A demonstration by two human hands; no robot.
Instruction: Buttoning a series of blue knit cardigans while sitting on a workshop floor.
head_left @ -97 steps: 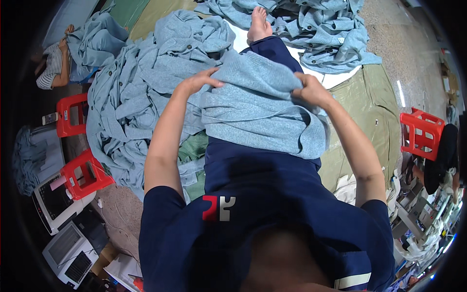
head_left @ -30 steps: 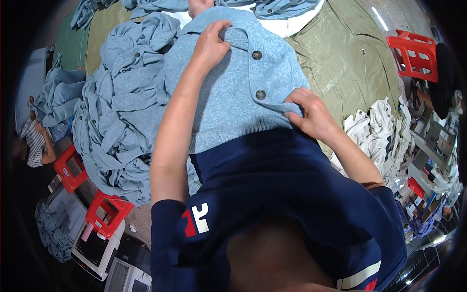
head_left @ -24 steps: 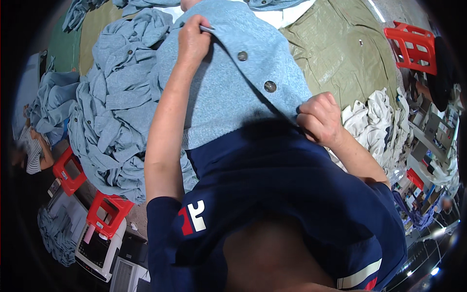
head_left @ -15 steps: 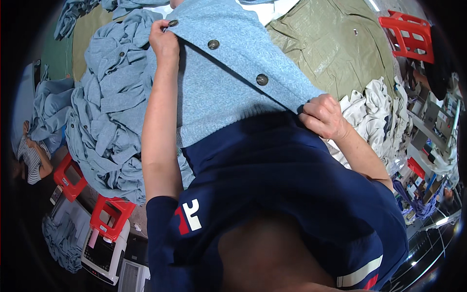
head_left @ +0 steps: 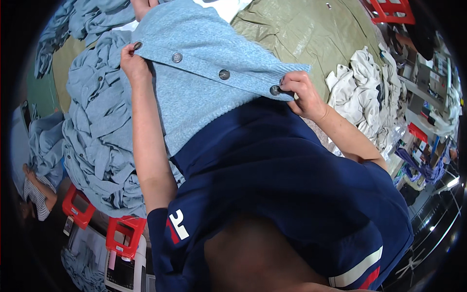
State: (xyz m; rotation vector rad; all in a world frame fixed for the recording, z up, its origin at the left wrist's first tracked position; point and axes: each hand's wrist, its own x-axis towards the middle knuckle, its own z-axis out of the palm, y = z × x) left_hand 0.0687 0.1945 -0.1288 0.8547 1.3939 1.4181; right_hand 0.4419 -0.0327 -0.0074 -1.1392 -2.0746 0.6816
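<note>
A light blue knitted cardigan is spread in front of me, its near part against my dark blue shirt. Along its button band run several dark round buttons. At the band's left end, my left hand pinches the edge beside a button. My right hand is closed on the band's right end, thumb and fingers by the last button. Between both hands the band is stretched nearly straight, slanting down to the right. Some fingers of both hands are hidden by the knit or by each other.
A heap of blue knitwear lies left, a pile of cream garments right. Olive sheeting covers the surface beyond. Red stools stand lower left, near another person's striped sleeve. Bare skin shows at the top edge.
The button band now lies flatter, and its last button shows by my right hand. That hand has changed from a fist over the corner to a grip at the button. The view has shifted.
</note>
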